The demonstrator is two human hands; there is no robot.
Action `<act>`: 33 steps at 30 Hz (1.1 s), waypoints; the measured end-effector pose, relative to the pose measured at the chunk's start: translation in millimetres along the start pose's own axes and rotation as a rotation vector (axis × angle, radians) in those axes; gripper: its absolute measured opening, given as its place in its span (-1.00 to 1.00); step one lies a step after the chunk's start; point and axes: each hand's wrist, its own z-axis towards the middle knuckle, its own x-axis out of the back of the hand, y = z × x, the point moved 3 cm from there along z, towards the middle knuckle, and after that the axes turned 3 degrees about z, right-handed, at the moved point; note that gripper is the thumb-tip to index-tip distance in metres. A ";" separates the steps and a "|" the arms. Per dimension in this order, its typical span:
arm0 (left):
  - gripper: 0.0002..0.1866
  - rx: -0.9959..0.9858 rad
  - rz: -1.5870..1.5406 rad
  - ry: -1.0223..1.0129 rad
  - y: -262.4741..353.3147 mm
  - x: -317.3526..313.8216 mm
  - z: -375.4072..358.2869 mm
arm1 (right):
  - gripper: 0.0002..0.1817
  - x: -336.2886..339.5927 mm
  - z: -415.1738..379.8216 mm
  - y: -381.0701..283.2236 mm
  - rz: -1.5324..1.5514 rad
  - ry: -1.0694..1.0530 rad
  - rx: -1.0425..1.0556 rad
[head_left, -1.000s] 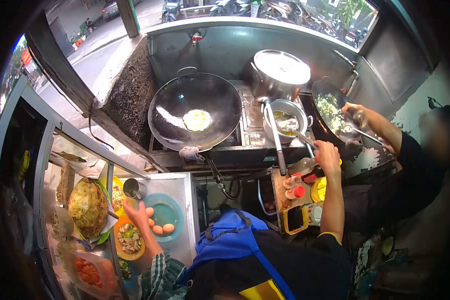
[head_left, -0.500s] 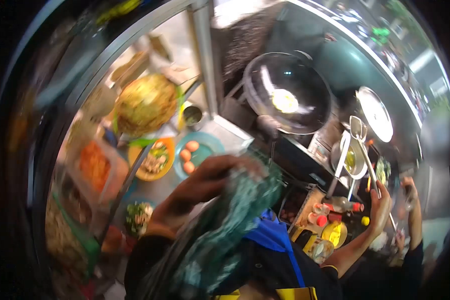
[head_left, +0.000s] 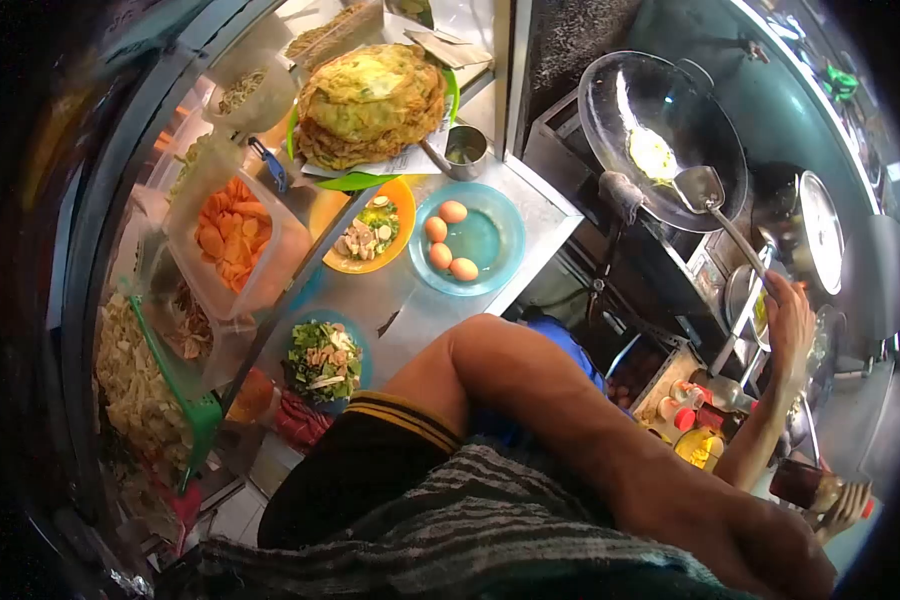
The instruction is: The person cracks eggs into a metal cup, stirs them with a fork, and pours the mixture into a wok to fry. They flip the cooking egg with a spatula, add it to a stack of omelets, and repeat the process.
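Note:
My right hand (head_left: 792,318) is wrapped round the handle of a metal spatula (head_left: 702,188), whose blade lies in the wok (head_left: 602,125) against a pale, egg-like food (head_left: 652,155). My left arm crosses the lower middle, bent at the elbow, and my left hand (head_left: 778,550) is close to the camera at the bottom right. Its fingers are hidden, and what it holds cannot be made out. Beside it runs a grey striped cloth (head_left: 490,530). Another, smaller-looking hand (head_left: 846,510) grips a dark bottle (head_left: 802,484) with a red cap; whose it is stays unclear.
On the metal counter are a blue plate (head_left: 500,235) with several eggs, an orange bowl (head_left: 404,222), a bowl of greens (head_left: 320,360) and stacked omelettes (head_left: 375,100). A tub of carrots (head_left: 232,235) stands left. Sauce bottles (head_left: 720,392) and a round lid (head_left: 820,235) are right.
My left hand has swung from the middle to the bottom right, and the cloth has dropped to the lower edge. The spatula has moved into the wok. The view has shifted left.

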 end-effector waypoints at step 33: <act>-0.25 0.449 0.441 -0.044 32.6 -0.9 -59.3 | -0.66 -10.0 9.5 -1.8 -0.063 0.076 -0.092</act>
